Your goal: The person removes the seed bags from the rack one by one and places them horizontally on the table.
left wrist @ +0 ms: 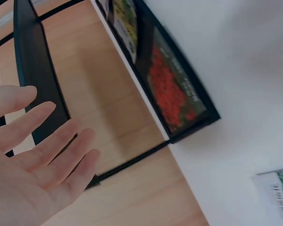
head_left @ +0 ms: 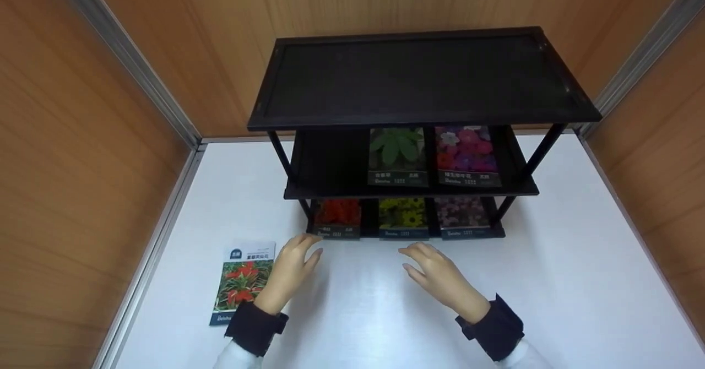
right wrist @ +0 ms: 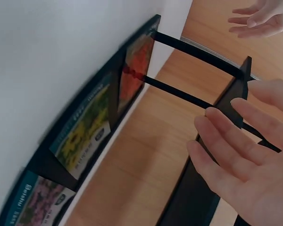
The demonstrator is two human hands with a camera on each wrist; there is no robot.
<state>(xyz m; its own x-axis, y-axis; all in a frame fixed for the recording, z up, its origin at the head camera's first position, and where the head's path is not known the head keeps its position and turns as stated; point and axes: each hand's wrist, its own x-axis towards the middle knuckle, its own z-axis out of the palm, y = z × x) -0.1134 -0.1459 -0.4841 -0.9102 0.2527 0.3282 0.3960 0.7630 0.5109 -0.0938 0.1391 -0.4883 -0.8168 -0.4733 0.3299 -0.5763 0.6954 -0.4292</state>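
Observation:
My left hand (head_left: 291,270) hovers in front of the black shelf's lower left corner, fingers loosely bent and holding nothing. Opposite it, my right hand (head_left: 438,275) hangs before the middle of the shelf, also holding nothing; its relaxed fingers show in the right wrist view. Beside my left wrist a seed packet with red flowers (head_left: 242,283) lies on the white table, partly hidden by the wrist. On the black three-tier shelf (head_left: 418,82), the bottom tier bears a red-flower packet (head_left: 338,217), a yellow-flower packet (head_left: 403,217) and a pink-flower packet (head_left: 461,217).
The middle tier holds a green-leaf packet (head_left: 396,154) and a bright pink-and-purple flower packet (head_left: 467,154), at its centre and right. Wood-grain panels (head_left: 71,165) enclose the white table (head_left: 578,281) at the back and both sides. Thin black posts (head_left: 542,148) join the tiers.

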